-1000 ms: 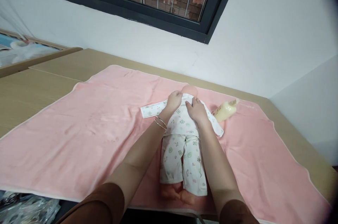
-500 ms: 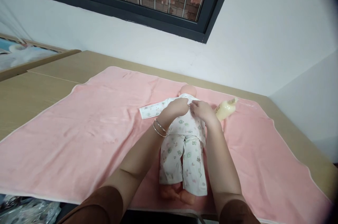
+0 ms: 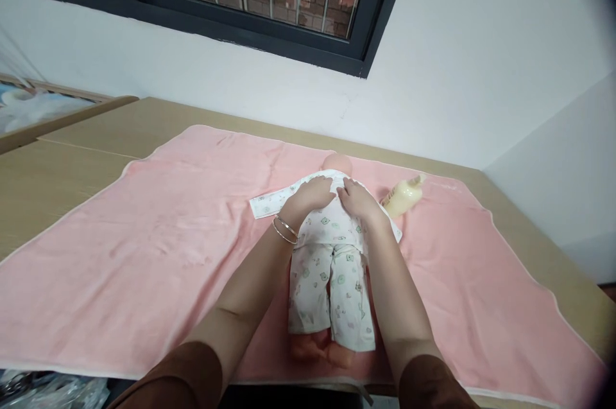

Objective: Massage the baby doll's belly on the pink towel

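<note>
A baby doll lies on a pink blanket, its head toward the wall and its feet toward me. It wears a white printed shirt and matching trousers. My left hand rests on the upper part of the shirt, palm down, with its fingers stretched out. Beside it my right hand lies on the shirt's other side, its fingers extended and slightly apart. Both hands hide part of the shirt's upper middle. One sleeve reaches out to the left; the other shows partly past my right forearm.
A pale yellow pump bottle lies on its side on the blanket, right of the doll. The wooden tabletop shows around the blanket. Behind it are a white wall and a dark-framed window. Clear plastic bags sit at the lower left.
Both hands have gone from pinched fingers at the shirt's upper middle to flatter, stretched fingers on the shirt. More of the right sleeve shows. The view has shifted slightly.
</note>
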Available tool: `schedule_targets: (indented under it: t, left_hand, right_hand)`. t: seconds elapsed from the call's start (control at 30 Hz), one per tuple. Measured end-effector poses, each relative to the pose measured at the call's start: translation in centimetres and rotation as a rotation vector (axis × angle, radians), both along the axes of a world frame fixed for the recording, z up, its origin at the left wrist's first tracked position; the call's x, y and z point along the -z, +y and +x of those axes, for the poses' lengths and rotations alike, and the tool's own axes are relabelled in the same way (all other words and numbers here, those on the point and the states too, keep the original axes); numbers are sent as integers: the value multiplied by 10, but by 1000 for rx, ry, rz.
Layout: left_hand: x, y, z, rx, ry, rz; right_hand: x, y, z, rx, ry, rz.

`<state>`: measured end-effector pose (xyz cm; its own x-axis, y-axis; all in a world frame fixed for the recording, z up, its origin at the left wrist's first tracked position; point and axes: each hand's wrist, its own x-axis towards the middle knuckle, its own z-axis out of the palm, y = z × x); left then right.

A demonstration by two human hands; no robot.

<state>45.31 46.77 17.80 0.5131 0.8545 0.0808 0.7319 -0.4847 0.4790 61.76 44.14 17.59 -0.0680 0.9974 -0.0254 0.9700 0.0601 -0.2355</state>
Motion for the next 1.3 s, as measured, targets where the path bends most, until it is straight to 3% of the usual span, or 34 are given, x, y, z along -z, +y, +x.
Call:
schedule_targets:
  t: [0.13, 0.23, 0.33, 0.5, 0.6, 0.77, 0.87, 0.97, 1.13, 1.2, 1.3]
  left_hand:
    - [-17, -15, -1, 66, 86, -98]
    - [-24, -19, -2, 94, 127, -130]
    - [-22, -15, 0, 72, 130, -137]
    - [-5, -1, 5, -137, 74, -120]
    - [-5, -1, 7, -161, 91, -119]
    - [-24, -12, 0, -36, 223, -122]
    - [-27, -11, -5, 7, 201, -132]
    - [-17, -2, -6, -57, 100, -155]
    - [3, 12, 0, -149, 13, -145]
    - [1, 10, 2, -129, 36, -136]
    - [-12, -1, 4, -87, 86, -143]
  right_hand:
    - [-28, -18, -2, -20, -38, -55]
    - [-36, -21, 5, -14, 36, -77]
    - [-25, -13, 14, 12, 173, -75]
    - [0, 4, 17, 42, 153, 13]
    - [-3, 3, 9, 16, 45, 2]
    - [-23, -18, -9, -25, -103, -49]
    - [-30, -25, -14, -33, -102, -51]
    - [-25, -20, -9, 4, -14, -45]
    - [0, 2, 13, 96, 153, 8]
    - [3, 5, 16, 86, 177, 14]
    - [-5, -2, 9, 50, 86, -11]
